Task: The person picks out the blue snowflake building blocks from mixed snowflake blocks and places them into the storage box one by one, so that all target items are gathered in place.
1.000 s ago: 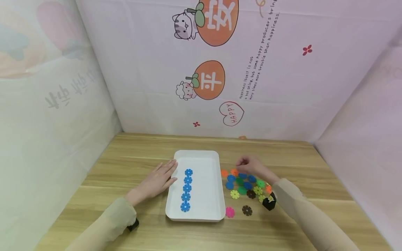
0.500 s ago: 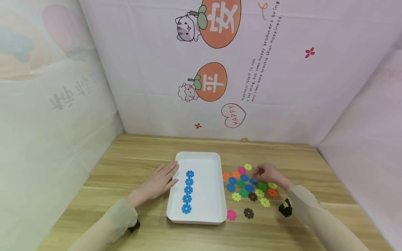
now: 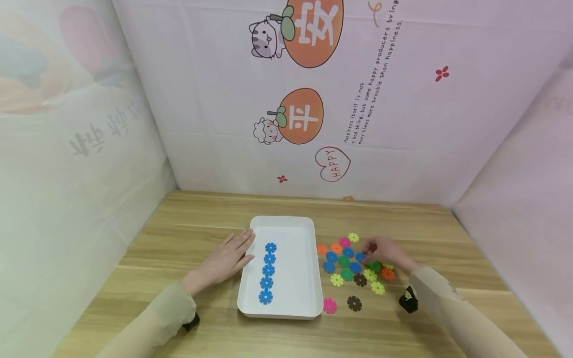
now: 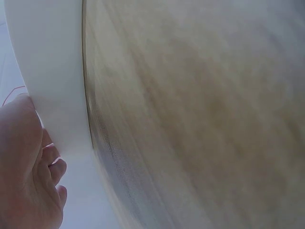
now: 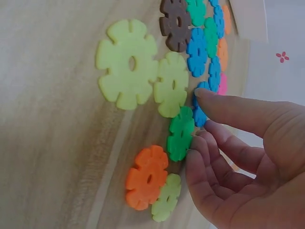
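Observation:
A row of several blue snowflake discs [image 3: 268,270], joined edge to edge, lies in the white tray [image 3: 295,315]. My left hand [image 3: 223,259] rests on the tray's left rim with fingers extended; in the left wrist view that hand [image 4: 26,171] is beside the tray's white wall [image 4: 52,57]. To the right of the tray, my right hand [image 3: 386,251] is low over loose discs. Its thumb and index finger pinch a blue snowflake disc [image 5: 200,106], which is partly hidden by the thumb. A green disc [image 5: 181,134] lies close by the curled fingers.
Loose discs lie right of the tray: orange [image 3: 387,274], yellow [image 3: 378,288], brown [image 3: 354,304], pink [image 3: 330,306] and more blue and green ones. The wooden table [image 3: 215,204] meets printed white cloth walls at the back and sides.
My right hand has moved right from the back of the loose discs, then slightly down onto a blue disc. The left hand keeps its place on the tray's rim.

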Available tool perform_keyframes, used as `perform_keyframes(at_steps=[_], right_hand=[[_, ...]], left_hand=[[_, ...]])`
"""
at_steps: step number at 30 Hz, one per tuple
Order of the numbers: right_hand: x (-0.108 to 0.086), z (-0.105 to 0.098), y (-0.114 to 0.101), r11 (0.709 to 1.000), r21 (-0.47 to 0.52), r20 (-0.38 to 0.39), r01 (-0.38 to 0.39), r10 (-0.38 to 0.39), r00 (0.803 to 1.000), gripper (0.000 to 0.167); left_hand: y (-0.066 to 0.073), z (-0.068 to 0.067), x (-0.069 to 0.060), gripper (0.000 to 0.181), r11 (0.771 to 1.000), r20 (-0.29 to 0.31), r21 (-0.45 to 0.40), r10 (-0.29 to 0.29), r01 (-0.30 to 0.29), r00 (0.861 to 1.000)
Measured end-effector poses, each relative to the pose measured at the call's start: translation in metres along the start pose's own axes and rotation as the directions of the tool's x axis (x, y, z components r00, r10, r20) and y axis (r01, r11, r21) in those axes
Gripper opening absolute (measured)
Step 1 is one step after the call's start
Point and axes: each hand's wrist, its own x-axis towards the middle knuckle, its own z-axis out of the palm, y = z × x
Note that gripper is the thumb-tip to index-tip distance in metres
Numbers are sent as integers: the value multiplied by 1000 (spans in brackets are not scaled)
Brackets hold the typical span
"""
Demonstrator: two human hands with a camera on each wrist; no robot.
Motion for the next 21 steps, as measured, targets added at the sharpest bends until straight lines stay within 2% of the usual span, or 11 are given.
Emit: perform_keyframes(at_steps=[11, 15, 21], right_hand=[[1, 1, 1, 999, 45, -18, -2, 3, 1000, 30], [2, -1, 2, 999, 41, -32, 7, -6, 999, 23], [2, -6, 5, 997, 75, 0, 4, -4, 1000, 14]], left_hand=[[-2, 3, 0, 63, 1000, 11, 6, -10, 10, 1000], [-3, 4, 1, 63, 1000, 7, 8, -8, 8, 1000], [-3, 3, 0, 63, 1000, 11, 9, -9, 9, 1000]])
